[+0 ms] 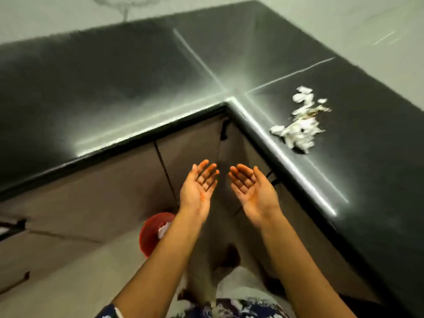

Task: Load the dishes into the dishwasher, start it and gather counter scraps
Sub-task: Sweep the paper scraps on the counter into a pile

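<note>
Both hands, left (198, 187) and right (251, 188), hang empty, palms up and fingers relaxed, at frame centre below the counter (137, 83) edge, so scrap-gathering seems in hand, and next they likely must reach the scraps (300, 125) at right.

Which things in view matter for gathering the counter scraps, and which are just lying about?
Job: scrap pile on the countertop; red bucket, white bits inside; left hand and right hand, both palm-up, holding nothing.
Just there: cabinet doors; wall.
</note>
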Available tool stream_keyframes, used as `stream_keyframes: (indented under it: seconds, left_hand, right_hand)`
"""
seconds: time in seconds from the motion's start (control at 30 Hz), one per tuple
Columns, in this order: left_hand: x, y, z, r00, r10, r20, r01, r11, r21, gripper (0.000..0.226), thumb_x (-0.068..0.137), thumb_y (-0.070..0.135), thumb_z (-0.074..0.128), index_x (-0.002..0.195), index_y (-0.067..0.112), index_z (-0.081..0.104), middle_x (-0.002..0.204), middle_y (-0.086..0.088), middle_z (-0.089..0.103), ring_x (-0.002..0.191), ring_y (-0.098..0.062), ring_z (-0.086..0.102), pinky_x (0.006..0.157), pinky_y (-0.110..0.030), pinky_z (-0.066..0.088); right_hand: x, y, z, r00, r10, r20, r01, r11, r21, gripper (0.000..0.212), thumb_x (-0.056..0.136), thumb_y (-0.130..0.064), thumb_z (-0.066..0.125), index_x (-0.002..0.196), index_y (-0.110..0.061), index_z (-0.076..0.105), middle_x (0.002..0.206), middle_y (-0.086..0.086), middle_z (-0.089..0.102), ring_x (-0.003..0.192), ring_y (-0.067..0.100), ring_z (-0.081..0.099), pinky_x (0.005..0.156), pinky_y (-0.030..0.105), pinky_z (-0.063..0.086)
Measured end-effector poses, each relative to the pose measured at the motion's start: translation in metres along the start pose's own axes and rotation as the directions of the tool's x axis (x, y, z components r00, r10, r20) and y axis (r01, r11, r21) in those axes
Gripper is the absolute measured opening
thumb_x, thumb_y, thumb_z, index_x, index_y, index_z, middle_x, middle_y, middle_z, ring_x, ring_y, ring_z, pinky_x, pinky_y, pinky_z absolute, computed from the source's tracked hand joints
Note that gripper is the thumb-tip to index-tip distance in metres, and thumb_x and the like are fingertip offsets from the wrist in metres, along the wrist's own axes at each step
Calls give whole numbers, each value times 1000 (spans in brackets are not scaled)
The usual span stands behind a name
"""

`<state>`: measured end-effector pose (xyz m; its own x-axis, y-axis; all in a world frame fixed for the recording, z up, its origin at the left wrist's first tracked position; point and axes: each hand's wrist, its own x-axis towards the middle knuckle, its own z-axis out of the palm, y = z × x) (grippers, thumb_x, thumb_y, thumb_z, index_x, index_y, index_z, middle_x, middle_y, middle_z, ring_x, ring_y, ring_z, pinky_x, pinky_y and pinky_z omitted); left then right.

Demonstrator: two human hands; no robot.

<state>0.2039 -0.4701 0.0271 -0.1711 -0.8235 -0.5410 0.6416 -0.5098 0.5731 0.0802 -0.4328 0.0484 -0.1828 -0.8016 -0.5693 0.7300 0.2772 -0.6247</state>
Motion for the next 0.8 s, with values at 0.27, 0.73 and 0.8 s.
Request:
stream_keyframes:
  seconds: [0.27,0.73,0.8]
  left_hand:
    - [64,-19,123,885,314,343,-463,523,715,19,95,14,54,98,27,67,103,8,67,105,-13,61,91,-19,43]
    - [196,-43,226,786,-92,611,-512,-650,561,63,100,51,18,152,24,-2,159,8,-8,146,-13,-10,117,-38,-5]
    - [216,-34,236,742,-181,646,-599,-610,518,66,97,56,18,152,25,-2,159,10,-6,146,-10,-8,116,-35,-7]
  right_hand:
    - [23,-120,-64,699,-707,103,325,186,-927,27,94,-26,52,118,-16,60,126,2,59,120,12,50,100,18,33]
    - [178,-212,-85,801,-588,111,-58,-261,-964,93,74,-70,1,150,-17,-3,159,4,-6,146,18,-7,116,42,-5]
    - [191,-226,-80,805,-578,131,0,-222,-975,88,80,-69,14,151,-17,2,159,3,-3,146,17,-6,116,41,-5]
